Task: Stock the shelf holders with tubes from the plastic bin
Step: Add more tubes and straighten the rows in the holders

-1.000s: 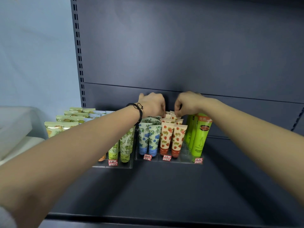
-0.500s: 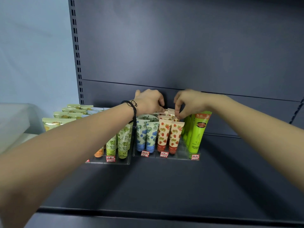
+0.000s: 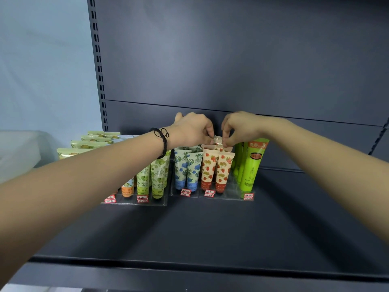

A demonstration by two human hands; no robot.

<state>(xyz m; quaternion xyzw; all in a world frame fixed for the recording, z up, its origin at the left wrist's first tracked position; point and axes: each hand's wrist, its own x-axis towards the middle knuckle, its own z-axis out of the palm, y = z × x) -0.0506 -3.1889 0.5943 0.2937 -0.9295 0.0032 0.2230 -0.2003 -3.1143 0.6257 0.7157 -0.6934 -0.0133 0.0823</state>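
Observation:
Two clear acrylic holders stand at the back of the dark shelf: the right holder (image 3: 229,194) and the left holder (image 3: 147,202). The right one has blue-flower tubes (image 3: 187,169), strawberry tubes (image 3: 216,169) and tall green tubes (image 3: 251,165). My left hand (image 3: 192,129) and my right hand (image 3: 237,127) both pinch the top edge of a strawberry tube (image 3: 217,140) at the back of the strawberry rows. The lower part of that tube is hidden behind the front tubes.
The left holder carries green-leaf tubes (image 3: 157,175) and an orange-capped tube (image 3: 127,187). A translucent plastic bin (image 3: 19,150) stands at the far left with tubes (image 3: 88,144) lying next to it. Red price tags (image 3: 209,193) line the holders' fronts. The shelf's front edge (image 3: 189,264) runs below.
Both hands stayed over the back of the strawberry rows, with the fingertips closing together on one tube's top edge. The view shifted slightly.

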